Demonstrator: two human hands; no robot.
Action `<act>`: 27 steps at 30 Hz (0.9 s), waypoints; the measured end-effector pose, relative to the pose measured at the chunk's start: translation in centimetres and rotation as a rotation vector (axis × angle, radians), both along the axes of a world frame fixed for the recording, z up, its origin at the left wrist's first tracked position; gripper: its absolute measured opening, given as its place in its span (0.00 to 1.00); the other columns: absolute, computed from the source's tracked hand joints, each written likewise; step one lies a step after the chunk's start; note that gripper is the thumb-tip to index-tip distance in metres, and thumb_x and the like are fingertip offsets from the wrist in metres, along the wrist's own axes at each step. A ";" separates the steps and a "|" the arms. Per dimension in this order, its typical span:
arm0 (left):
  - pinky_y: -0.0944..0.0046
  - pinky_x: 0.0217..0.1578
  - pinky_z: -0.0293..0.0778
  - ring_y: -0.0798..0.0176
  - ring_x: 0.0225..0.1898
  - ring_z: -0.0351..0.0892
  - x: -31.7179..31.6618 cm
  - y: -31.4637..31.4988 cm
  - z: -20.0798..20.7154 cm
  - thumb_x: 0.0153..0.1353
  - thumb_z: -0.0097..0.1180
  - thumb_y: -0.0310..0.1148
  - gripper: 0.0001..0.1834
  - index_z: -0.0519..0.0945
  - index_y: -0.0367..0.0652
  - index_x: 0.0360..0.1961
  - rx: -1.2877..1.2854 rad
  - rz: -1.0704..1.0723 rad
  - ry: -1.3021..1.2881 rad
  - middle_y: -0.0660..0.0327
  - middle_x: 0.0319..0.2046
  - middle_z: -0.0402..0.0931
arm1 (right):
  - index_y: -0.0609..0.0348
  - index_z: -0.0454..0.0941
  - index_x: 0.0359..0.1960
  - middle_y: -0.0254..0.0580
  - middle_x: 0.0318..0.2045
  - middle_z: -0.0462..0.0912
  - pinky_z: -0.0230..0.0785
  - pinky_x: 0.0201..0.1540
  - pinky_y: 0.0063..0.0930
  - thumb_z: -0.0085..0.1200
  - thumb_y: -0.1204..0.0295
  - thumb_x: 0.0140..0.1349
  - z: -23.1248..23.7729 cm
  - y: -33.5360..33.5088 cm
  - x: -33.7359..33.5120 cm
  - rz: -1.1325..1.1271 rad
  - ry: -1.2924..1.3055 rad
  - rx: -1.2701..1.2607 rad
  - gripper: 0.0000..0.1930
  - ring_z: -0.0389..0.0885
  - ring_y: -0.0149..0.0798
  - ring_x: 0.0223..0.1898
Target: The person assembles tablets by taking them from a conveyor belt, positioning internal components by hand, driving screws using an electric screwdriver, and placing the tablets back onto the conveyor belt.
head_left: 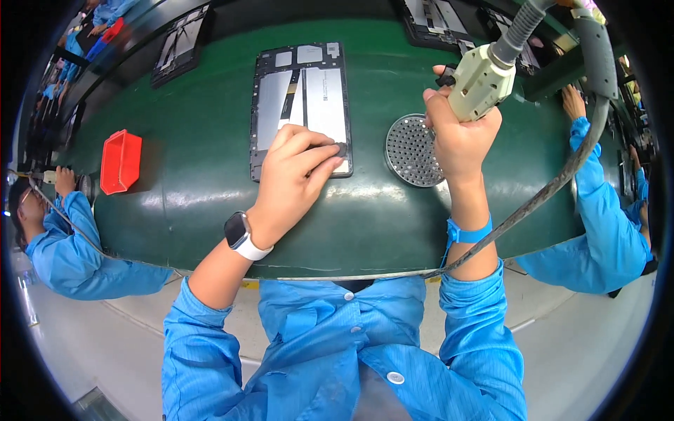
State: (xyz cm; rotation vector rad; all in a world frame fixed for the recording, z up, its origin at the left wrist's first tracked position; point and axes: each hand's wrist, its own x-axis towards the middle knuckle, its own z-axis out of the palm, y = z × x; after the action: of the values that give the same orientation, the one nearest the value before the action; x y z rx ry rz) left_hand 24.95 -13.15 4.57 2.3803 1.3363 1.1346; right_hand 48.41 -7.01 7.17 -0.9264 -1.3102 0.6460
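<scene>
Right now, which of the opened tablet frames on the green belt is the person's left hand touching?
The upright tablet frame in the middle: the left hand presses its lower right corner. The other frames lie untouched along the belt's far edge.

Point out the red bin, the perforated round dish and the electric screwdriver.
red bin (121, 161), head view, on its inner floor.
perforated round dish (409, 149), head view, on its holed centre.
electric screwdriver (479, 81), head view, on its pale body above the right hand (460, 137).
</scene>
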 end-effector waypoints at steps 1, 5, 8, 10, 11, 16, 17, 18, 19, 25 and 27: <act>0.59 0.43 0.75 0.56 0.42 0.76 -0.3 -0.2 -0.2 0.48 0.70 0.25 0.10 0.86 0.38 0.34 0.009 -0.043 -0.043 0.62 0.37 0.81 | 0.69 0.77 0.29 0.49 0.41 0.83 0.68 0.22 0.21 0.58 0.85 0.53 0.1 -0.1 -0.1 -0.003 -0.002 0.011 0.03 0.75 0.27 0.19; 0.59 0.43 0.75 0.55 0.42 0.76 -1.0 -0.7 -0.1 0.46 0.70 0.24 0.11 0.86 0.38 0.33 0.022 -0.119 -0.008 0.61 0.38 0.82 | 0.70 0.77 0.30 0.49 0.41 0.83 0.68 0.21 0.21 0.58 0.86 0.53 0.8 -0.5 -0.5 -0.003 0.004 0.014 0.04 0.75 0.28 0.19; 0.59 0.42 0.75 0.55 0.42 0.77 -1.1 -0.6 -0.5 0.45 0.70 0.23 0.13 0.85 0.38 0.34 0.044 -0.144 0.001 0.61 0.39 0.82 | 0.70 0.77 0.30 0.50 0.41 0.83 0.68 0.21 0.21 0.57 0.86 0.53 0.8 -0.8 -0.6 -0.002 -0.015 0.027 0.04 0.75 0.28 0.19; 0.59 0.41 0.76 0.55 0.43 0.77 -0.8 -0.5 -0.9 0.45 0.70 0.23 0.14 0.84 0.38 0.36 0.083 -0.159 0.030 0.61 0.39 0.82 | 0.70 0.77 0.33 0.49 0.41 0.83 0.68 0.21 0.21 0.57 0.87 0.53 0.8 -1.1 -0.7 0.034 -0.010 0.001 0.06 0.75 0.28 0.19; 0.59 0.41 0.76 0.55 0.43 0.77 -1.0 -0.4 -1.1 0.45 0.70 0.23 0.14 0.84 0.38 0.36 0.080 -0.162 0.018 0.61 0.39 0.82 | 0.70 0.77 0.33 0.49 0.41 0.83 0.68 0.21 0.21 0.57 0.87 0.53 0.8 -1.2 -0.9 0.031 -0.021 -0.003 0.06 0.75 0.28 0.19; 0.58 0.40 0.76 0.55 0.43 0.77 -1.3 -0.1 -1.4 0.48 0.68 0.24 0.11 0.83 0.37 0.35 0.119 -0.162 0.042 0.60 0.40 0.81 | 0.68 0.79 0.32 0.38 0.28 0.82 0.75 0.32 0.25 0.59 0.86 0.52 0.8 -1.8 -2.6 0.096 0.072 -0.037 0.06 0.79 0.28 0.25; 0.58 0.40 0.76 0.55 0.43 0.77 -1.1 -0.2 -1.0 0.48 0.68 0.24 0.11 0.83 0.37 0.35 0.113 -0.160 0.027 0.60 0.40 0.81 | 0.68 0.79 0.32 0.38 0.28 0.82 0.75 0.32 0.25 0.59 0.86 0.52 0.9 -2.1 -3.0 0.096 0.057 -0.045 0.06 0.79 0.28 0.25; 0.58 0.41 0.76 0.54 0.43 0.78 -0.9 -0.4 -0.5 0.46 0.69 0.23 0.12 0.84 0.37 0.35 0.075 -0.155 -0.016 0.59 0.40 0.81 | 0.69 0.78 0.34 0.40 0.28 0.82 0.73 0.29 0.25 0.58 0.87 0.52 1.2 -2.4 -3.3 0.106 0.134 -0.060 0.08 0.78 0.28 0.22; 0.58 0.41 0.76 0.53 0.42 0.78 -0.8 -0.4 -0.2 0.45 0.70 0.22 0.13 0.84 0.37 0.35 0.038 -0.147 -0.056 0.59 0.39 0.81 | 0.71 0.77 0.36 0.41 0.28 0.82 0.72 0.25 0.24 0.58 0.88 0.52 1.2 -2.5 -3.7 0.119 0.214 -0.074 0.09 0.77 0.28 0.20; 0.59 0.39 0.76 0.55 0.41 0.76 -1.1 -0.4 -1.0 0.44 0.69 0.21 0.12 0.84 0.35 0.34 0.016 -0.162 -0.102 0.58 0.38 0.79 | 0.72 0.76 0.41 0.43 0.26 0.81 0.69 0.21 0.23 0.56 0.88 0.52 1.3 -2.7 -5.7 0.175 0.283 -0.064 0.13 0.75 0.30 0.17; 0.60 0.40 0.76 0.56 0.42 0.76 -1.3 -0.4 -1.4 0.45 0.67 0.23 0.11 0.83 0.36 0.34 0.031 -0.161 -0.079 0.60 0.37 0.78 | 0.72 0.76 0.42 0.43 0.24 0.80 0.69 0.21 0.23 0.56 0.87 0.52 1.1 -2.7 -6.2 0.185 0.292 -0.063 0.14 0.74 0.30 0.17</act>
State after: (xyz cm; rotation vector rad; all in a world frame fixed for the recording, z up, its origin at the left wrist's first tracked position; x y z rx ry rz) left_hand 23.65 -13.52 3.20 2.3875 1.0881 1.1982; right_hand 42.17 -9.75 8.29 -0.7343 -1.1248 0.9345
